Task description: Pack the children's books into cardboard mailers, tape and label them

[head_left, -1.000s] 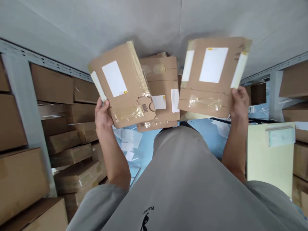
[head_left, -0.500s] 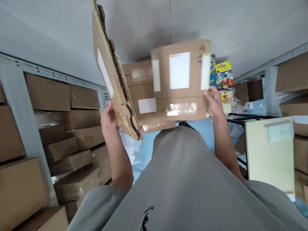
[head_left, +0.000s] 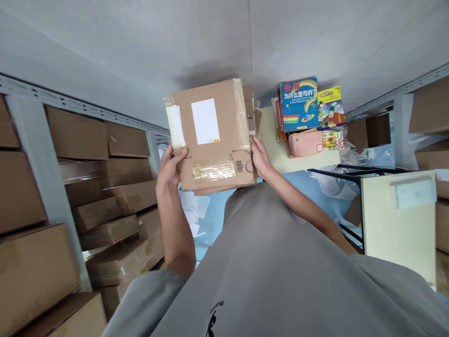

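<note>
A flattened cardboard box (head_left: 224, 124) with white labels and shiny tape lies in front of me, on top of other cardboard that shows at its right edge and below. My left hand (head_left: 170, 166) grips its lower left corner, thumb on the upper face and fingers beneath. At the right edge my right hand (head_left: 258, 157) is closed around the side, with its fingertips partly hidden. A barcode and tape strips show on the upper face near the lower right.
On a pale table (head_left: 286, 164) to the right lie a blue book (head_left: 299, 106), a yellow-purple book (head_left: 330, 110) and pink booklets (head_left: 304, 143). Shelves of cardboard boxes (head_left: 75, 133) line the left, with more boxes at right. A pale green tabletop (head_left: 398, 234) stands nearer on the right.
The left flattened box has swung from a steep tilt to lying over the cardboard pile. My right hand has moved left with the other cardboard, uncovering the books.
</note>
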Action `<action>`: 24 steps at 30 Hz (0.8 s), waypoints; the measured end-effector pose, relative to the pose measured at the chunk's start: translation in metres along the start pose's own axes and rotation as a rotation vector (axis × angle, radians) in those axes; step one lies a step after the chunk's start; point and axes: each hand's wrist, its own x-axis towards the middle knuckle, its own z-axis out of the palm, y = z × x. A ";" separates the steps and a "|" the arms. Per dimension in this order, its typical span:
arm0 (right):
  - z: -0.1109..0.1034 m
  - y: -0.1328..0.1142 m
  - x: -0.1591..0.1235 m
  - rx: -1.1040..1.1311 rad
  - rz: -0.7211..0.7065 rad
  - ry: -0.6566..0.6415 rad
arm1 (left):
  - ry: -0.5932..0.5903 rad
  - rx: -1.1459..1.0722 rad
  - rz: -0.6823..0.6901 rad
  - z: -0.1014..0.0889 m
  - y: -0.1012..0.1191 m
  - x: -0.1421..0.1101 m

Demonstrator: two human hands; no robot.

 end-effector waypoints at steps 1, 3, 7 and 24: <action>0.002 -0.005 -0.003 0.026 -0.006 -0.003 | 0.015 -0.021 -0.016 -0.006 0.002 -0.003; 0.001 -0.014 -0.004 0.046 -0.037 -0.035 | 0.071 -0.063 -0.038 -0.018 0.004 -0.010; -0.027 -0.014 0.012 -0.127 -0.094 0.075 | 0.212 -0.108 0.024 -0.043 0.004 -0.017; -0.086 -0.011 0.015 -0.554 -0.141 0.144 | 0.201 -0.401 0.132 -0.048 -0.003 0.012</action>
